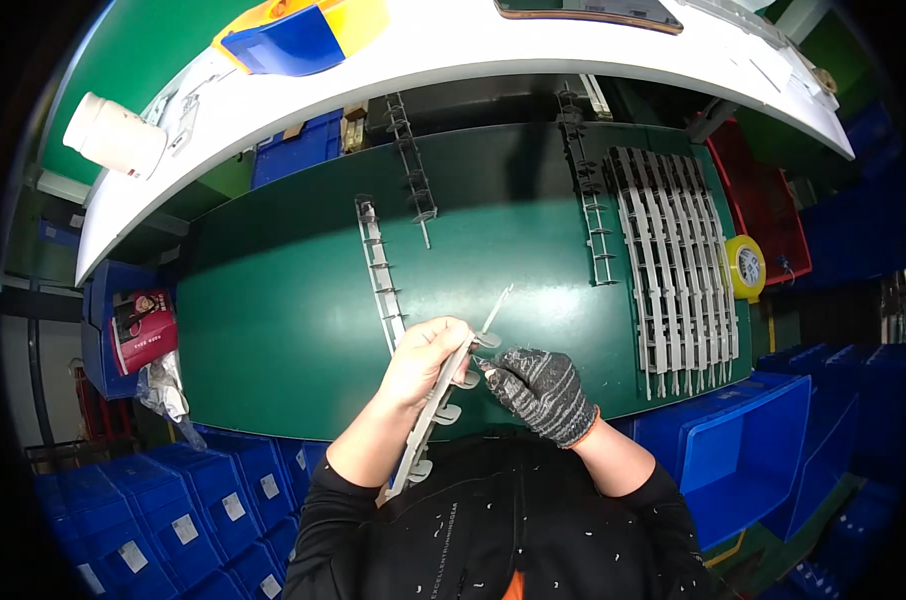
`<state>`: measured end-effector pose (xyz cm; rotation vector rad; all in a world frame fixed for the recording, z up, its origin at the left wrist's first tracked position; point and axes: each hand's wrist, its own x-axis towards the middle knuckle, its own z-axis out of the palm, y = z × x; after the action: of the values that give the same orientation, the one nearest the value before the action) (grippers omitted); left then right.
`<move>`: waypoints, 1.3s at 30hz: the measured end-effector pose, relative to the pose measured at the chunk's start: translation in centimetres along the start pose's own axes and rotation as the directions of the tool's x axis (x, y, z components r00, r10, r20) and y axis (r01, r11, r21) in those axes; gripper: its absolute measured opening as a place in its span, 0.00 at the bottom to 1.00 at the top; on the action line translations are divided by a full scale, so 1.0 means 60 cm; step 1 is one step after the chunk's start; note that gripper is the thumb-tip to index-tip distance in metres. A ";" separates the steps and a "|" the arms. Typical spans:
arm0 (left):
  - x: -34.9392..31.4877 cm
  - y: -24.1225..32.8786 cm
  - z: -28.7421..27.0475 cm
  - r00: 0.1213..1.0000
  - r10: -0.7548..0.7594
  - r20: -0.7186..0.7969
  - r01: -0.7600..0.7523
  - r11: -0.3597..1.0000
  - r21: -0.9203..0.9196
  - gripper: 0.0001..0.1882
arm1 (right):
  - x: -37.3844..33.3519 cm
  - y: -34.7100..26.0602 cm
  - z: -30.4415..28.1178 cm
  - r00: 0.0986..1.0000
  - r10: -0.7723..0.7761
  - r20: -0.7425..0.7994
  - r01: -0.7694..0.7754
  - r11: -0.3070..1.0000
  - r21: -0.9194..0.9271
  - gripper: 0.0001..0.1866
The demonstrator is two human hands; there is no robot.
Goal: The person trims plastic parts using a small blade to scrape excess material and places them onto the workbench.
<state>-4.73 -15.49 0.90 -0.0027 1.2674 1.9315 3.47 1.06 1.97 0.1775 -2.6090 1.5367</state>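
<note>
My bare left hand (421, 362) is closed around a long grey strip with rounded side tabs (420, 442). The strip slants from my chest up past my fingers, and a thin rod end sticks out beyond them. My right hand (545, 392), in a dark grey striped glove, is pinched close against the strip's tabs near its upper end. What its fingertips hold is too small to make out. Just beyond my left hand a similar strip (377, 262) lies on the green table (273, 330).
Further strips lie at the far side, one left (409, 165) and one right (581, 170). Several grey strips (678, 270) are laid side by side at right, next to a yellow tape roll (746, 268). A white shelf (453, 50) overhangs the back. Blue bins (743, 455) flank the table.
</note>
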 end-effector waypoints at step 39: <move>-0.087 -0.012 0.089 0.958 0.268 -0.102 -0.170 0.818 0.550 0.10 | -0.071 -0.025 -0.039 0.915 0.339 0.221 -0.397 0.644 0.655 0.10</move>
<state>1.37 -14.48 5.10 0.2791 1.9731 1.7212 7.97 2.57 3.74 -0.2757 -2.0433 2.6526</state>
